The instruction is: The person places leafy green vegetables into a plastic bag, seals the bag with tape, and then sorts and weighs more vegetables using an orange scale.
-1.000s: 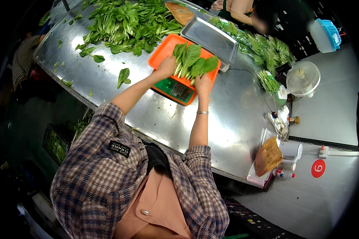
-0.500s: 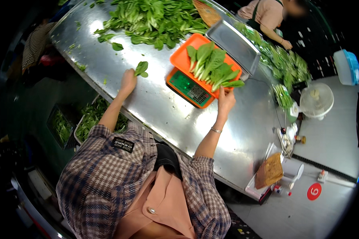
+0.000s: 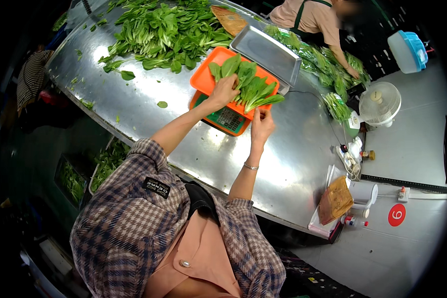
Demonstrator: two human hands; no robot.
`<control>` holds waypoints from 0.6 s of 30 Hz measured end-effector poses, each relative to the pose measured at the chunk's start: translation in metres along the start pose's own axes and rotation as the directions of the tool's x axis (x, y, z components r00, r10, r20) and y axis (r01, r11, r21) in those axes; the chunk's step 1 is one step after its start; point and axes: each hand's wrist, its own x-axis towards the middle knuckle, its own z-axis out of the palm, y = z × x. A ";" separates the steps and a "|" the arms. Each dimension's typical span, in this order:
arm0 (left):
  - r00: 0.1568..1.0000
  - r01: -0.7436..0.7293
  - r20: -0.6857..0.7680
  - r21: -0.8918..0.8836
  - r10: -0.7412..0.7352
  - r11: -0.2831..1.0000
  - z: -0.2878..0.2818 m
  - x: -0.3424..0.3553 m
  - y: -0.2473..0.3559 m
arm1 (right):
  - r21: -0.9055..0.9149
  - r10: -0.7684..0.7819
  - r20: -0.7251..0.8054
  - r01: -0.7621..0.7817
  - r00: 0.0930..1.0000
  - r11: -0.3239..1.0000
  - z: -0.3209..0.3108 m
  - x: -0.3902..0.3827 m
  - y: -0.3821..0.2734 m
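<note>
An orange tray [image 3: 201, 74] of leafy greens [image 3: 256, 94] rests on an orange scale [image 3: 221, 119] with a green panel, partly hidden by my left forearm. My left hand [image 3: 223, 92] is over the tray, fingers closed on leafy greens among the bunch. My right hand [image 3: 261, 124] is at the tray's front right edge, fingers pinched at the rim by the stems; I cannot make out what is between them. Behind the tray lies an empty steel pan [image 3: 265, 54]. A small loose leaf [image 3: 162, 104] lies left of the scale.
The steel table [image 3: 293, 154] holds a heap of greens [image 3: 164, 35], bagged greens [image 3: 328, 64], a fan [image 3: 380, 104], a power strip [image 3: 351, 161] and papers with a brown bag [image 3: 335, 201]. A co-worker's hand [image 3: 352, 72] is at the bags. Crates of greens [image 3: 72, 184] stand below, left.
My left hand has gone from the loose sprig on the table up and right onto the tray; that sprig has left its spot, leaving one leaf. The co-worker's arm has reached lower over the bags.
</note>
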 end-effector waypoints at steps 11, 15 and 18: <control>0.999 -0.035 -0.024 0.084 0.038 0.996 0.006 -0.015 -0.016 | -0.091 -0.268 0.145 0.283 0.952 0.955 0.071 0.041 -0.031; 1.000 0.021 -0.008 -0.181 -0.023 0.983 -0.041 -0.040 -0.003 | -0.127 -0.149 0.226 0.181 0.963 0.975 0.050 0.046 -0.023; 0.958 0.085 -0.249 -0.238 -0.146 0.968 -0.082 -0.051 -0.068 | 0.027 -0.191 0.200 0.190 0.961 0.982 0.038 0.034 -0.064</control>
